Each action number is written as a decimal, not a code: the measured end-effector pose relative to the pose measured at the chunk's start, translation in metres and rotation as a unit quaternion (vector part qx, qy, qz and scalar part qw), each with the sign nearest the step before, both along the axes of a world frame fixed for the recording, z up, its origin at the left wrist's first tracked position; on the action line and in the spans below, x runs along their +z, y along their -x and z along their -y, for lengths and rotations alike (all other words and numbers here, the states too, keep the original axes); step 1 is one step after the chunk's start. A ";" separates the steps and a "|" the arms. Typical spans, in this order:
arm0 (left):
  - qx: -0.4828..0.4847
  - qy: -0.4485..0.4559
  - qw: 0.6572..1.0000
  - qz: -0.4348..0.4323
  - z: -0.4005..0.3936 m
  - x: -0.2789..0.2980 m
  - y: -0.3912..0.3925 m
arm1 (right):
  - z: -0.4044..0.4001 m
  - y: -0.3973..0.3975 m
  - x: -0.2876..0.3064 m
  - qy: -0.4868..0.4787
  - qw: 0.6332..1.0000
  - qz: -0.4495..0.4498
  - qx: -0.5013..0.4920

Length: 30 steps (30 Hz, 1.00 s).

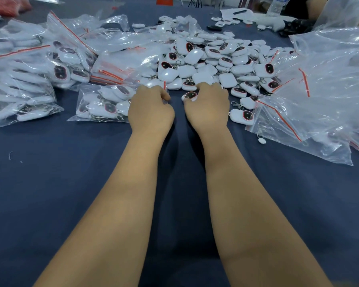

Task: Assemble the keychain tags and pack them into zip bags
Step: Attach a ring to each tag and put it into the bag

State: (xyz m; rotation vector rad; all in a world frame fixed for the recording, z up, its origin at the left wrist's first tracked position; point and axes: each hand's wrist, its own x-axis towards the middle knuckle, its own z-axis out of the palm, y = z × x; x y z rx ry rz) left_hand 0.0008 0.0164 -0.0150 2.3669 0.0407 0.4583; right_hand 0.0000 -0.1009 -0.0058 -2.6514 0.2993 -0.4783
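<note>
A big pile of white keychain tags (207, 59) with dark oval faces and metal clips covers the middle of the blue table. My left hand (150, 109) lies at the pile's near edge with fingers curled, pinching the mouth of a clear zip bag (104, 104) that holds several tags. My right hand (208, 106) sits just to its right, fingers curled round one tag (190, 95) whose dark face shows by the thumb. What else lies under either palm is hidden.
Filled zip bags (29, 73) with red seal strips are heaped at the left. Empty clear zip bags (323, 96) lie piled at the right. A loose tag (241, 117) lies by my right wrist. A water bottle (277, 6) and another person's arm are at the far right.
</note>
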 end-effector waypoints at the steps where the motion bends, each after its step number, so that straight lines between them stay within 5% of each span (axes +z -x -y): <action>1: 0.006 -0.003 1.000 0.000 0.000 0.000 0.000 | -0.001 0.001 -0.001 0.020 1.000 -0.004 -0.018; 5: -0.009 0.054 0.998 -0.001 -0.002 0.001 0.000 | -0.001 0.002 -0.001 0.022 0.999 0.009 -0.034; 8: -0.015 0.140 0.990 0.008 -0.004 0.004 0.000 | -0.004 0.002 0.002 -0.132 0.990 0.045 0.025; 14: -0.034 0.244 0.969 -0.010 -0.004 0.008 0.003 | -0.015 0.005 0.008 -0.484 0.864 0.043 0.132; 24: -0.060 0.251 0.966 -0.029 0.000 0.009 0.005 | -0.017 0.006 0.010 -0.525 0.831 0.030 0.182; 30: -0.054 0.213 0.975 -0.036 0.002 0.010 0.002 | -0.018 0.004 0.007 -0.514 0.842 0.037 0.162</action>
